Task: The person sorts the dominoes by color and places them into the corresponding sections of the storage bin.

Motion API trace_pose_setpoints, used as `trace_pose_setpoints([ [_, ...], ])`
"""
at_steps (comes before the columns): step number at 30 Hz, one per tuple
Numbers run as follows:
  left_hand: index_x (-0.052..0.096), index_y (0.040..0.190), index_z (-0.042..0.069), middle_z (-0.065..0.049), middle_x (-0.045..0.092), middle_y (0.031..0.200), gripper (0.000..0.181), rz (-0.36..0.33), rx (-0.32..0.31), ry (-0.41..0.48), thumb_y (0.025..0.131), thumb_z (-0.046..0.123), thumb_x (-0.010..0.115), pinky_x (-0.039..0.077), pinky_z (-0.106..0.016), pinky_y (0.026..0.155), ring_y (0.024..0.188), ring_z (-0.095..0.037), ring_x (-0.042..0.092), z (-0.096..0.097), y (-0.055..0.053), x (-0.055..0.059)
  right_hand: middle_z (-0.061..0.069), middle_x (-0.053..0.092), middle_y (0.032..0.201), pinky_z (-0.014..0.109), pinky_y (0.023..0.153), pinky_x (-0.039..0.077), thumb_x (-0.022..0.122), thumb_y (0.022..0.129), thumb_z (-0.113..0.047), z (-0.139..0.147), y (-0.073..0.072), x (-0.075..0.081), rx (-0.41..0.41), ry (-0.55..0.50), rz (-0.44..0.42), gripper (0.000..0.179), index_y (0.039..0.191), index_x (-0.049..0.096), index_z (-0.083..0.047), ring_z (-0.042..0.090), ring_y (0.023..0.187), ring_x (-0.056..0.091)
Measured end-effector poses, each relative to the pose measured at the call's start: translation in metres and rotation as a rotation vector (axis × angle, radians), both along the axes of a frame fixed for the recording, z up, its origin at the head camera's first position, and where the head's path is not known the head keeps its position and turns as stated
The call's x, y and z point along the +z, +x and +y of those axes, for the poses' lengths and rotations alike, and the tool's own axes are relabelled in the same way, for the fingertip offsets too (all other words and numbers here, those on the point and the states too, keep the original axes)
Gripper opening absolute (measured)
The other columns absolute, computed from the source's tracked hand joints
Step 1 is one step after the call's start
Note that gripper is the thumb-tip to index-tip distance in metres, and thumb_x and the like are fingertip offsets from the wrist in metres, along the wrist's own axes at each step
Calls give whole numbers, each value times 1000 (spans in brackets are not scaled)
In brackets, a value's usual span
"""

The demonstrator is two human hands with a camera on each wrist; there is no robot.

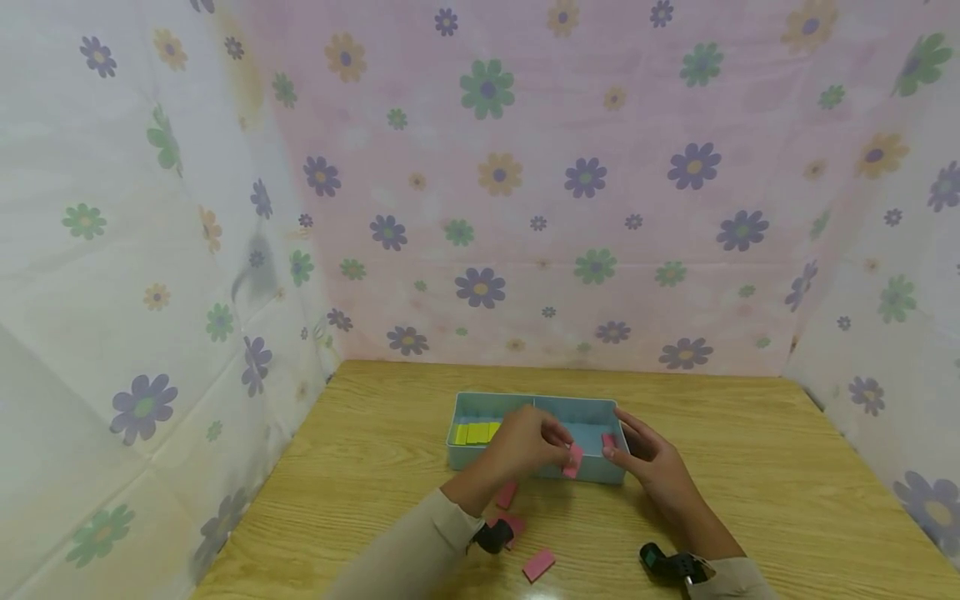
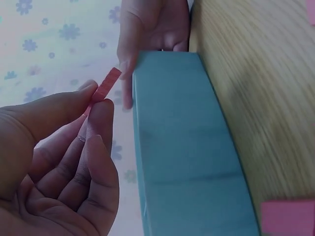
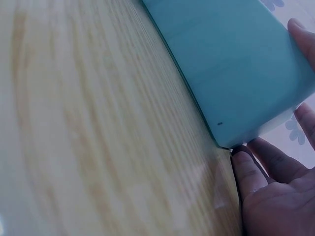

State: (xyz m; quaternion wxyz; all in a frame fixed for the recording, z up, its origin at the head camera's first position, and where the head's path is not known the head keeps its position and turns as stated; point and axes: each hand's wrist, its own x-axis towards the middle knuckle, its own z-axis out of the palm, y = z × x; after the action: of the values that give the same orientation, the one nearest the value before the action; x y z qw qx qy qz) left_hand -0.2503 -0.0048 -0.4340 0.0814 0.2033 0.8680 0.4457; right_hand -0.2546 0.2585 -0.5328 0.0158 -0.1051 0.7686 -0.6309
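Observation:
My left hand (image 1: pixel 525 442) pinches a pink rectangular tile (image 1: pixel 573 461) between thumb and fingers, above the front wall of a light-blue divided box (image 1: pixel 465 457). Seen edge-on in the left wrist view, the tile (image 2: pixel 106 84) is thin. My right hand (image 1: pixel 660 471) grips the right end of the box, its thumb at the front rim. In the right wrist view, fingers (image 3: pixel 250 173) touch the box's lower corner. Another pink tile (image 1: pixel 608 441) is in the right compartment, by the right wall. Several yellow tiles (image 1: pixel 477 432) line the left compartment, partly hidden by my left hand.
Loose pink tiles lie on the wooden table (image 1: pixel 390 417) in front of the box, one (image 1: pixel 538 565) nearest me and another (image 1: pixel 507 495) by my left forearm. Both wrists wear black straps with devices. Flowered cloth (image 1: pixel 540 183) hangs behind and at both sides.

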Motion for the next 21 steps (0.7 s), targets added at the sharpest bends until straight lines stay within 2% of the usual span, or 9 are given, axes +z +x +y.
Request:
trace_pose_setpoints([
  [7,82,93,21,13,72,83,6,-3,12,-6,87,20,84,56,-26,66,77,-4,65,3,-7,7,23,29,167,8,94,45,70,101,-27,0,0,0,-2,-1,-3,75,164,31,-24,45,152,31],
  [16,82,92,19,14,74,78,5,37,26,12,87,19,83,56,-26,62,74,-3,67,9,-21,12,24,30,166,9,94,47,70,101,-27,0,0,0,0,-13,-5,74,165,31,-22,47,151,32],
  [21,83,91,19,14,74,74,5,28,62,24,87,21,83,55,-27,62,72,-4,68,13,-26,13,23,30,167,9,95,46,70,101,-29,1,-2,0,3,-13,-24,76,165,30,-23,45,152,32],
])
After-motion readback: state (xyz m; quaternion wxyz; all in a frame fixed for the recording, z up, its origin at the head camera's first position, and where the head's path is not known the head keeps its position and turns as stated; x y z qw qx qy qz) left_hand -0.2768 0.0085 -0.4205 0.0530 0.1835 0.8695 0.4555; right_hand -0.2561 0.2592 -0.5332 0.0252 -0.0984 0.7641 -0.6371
